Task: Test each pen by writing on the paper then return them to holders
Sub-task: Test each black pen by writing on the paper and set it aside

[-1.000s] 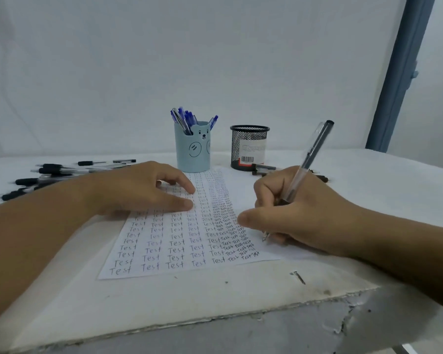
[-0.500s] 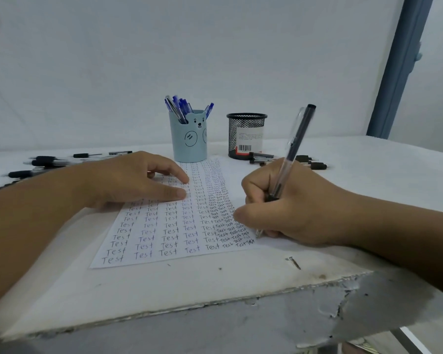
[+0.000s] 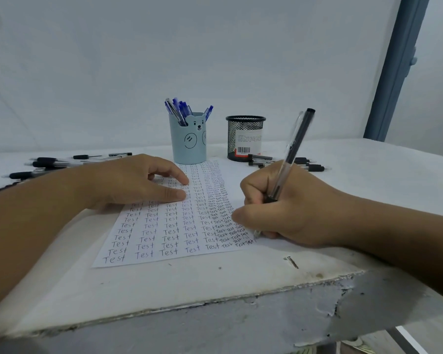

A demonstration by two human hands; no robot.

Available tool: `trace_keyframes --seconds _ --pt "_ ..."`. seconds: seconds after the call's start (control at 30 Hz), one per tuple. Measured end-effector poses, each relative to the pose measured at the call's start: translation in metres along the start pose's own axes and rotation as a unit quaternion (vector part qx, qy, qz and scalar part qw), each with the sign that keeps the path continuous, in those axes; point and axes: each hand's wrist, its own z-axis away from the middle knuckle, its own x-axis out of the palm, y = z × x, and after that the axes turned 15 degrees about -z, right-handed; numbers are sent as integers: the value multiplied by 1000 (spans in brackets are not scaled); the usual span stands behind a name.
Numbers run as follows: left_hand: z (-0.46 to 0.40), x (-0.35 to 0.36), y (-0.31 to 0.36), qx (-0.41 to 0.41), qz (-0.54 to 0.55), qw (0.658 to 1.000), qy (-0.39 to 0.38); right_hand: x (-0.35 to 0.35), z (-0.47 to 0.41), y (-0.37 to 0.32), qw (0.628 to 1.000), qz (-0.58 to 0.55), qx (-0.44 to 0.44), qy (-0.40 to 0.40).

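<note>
1. The step in hand is the writing test. The right hand (image 3: 287, 213) pinches a clear pen with a black cap end (image 3: 289, 159) between thumb and curled fingers, so this grip is closed around the barrel. The tip touches the paper (image 3: 164, 233) near its lower right corner, beside the last small "Test" words.

2. The left hand (image 3: 128, 185) lies flat on the upper left part of the paper. Its fingers are nearly straight and a little spread, and they press the sheet down; it holds nothing.

3. The paper is almost full of "Test" words in columns. On the right side the words become small and crowded, so I judge that many pens are already tested.

4. The next move, in my judgement, is to finish this word, lift the pen and carry it to a holder. The blue bear holder (image 3: 189, 141) stands at the far end of the paper and holds blue pens. The black mesh holder (image 3: 244, 136) stands to its right and looks empty, though I cannot see its bottom. A black pen probably belongs there.

5. More black pens lie on the left (image 3: 44, 166) and some behind the right hand (image 3: 307, 166).

6. The bench (image 3: 189, 284) is white and its front edge is chipped. A small dark screw (image 3: 291, 261) lies near this edge. Behind is a plain white wall, and at the right a blue-grey post (image 3: 397, 67).
</note>
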Motion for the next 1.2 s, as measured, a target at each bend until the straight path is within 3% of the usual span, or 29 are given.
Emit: trace_keyframes --seconds 1.2 --pt "0 0 3 4 -23 1000 -3 0 -3 6 999 27 -47 1"
